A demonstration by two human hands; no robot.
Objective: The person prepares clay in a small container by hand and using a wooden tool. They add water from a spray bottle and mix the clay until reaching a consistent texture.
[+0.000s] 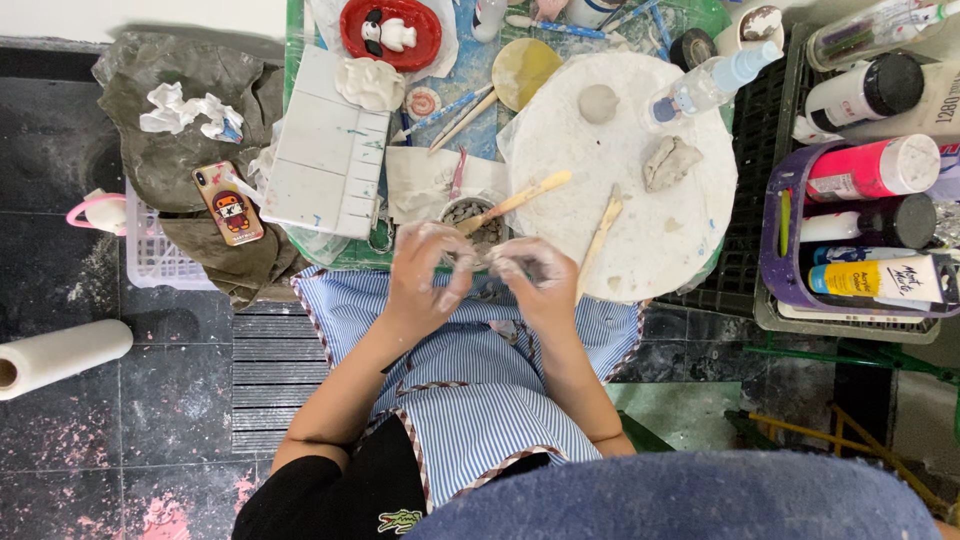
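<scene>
A: Clearly both clay-dusted hands, left hand point(428, 268) and right hand point(535, 272), pinch a small pale clay piece point(483, 262) between curled fingers point(452, 262), over the desk's near edge beside the round white work board point(640, 200).

B: Its long axis?

A: Cannot tell; fingers hide it.

B: Risk?

A: Squeezing hard could deform it, or it may drop onto the striped blue apron point(470, 380).

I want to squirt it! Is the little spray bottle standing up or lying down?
Lying down. The clear spray bottle rests on its side at the edge of the round white board, its pale blue cap pointing up and right.
</scene>
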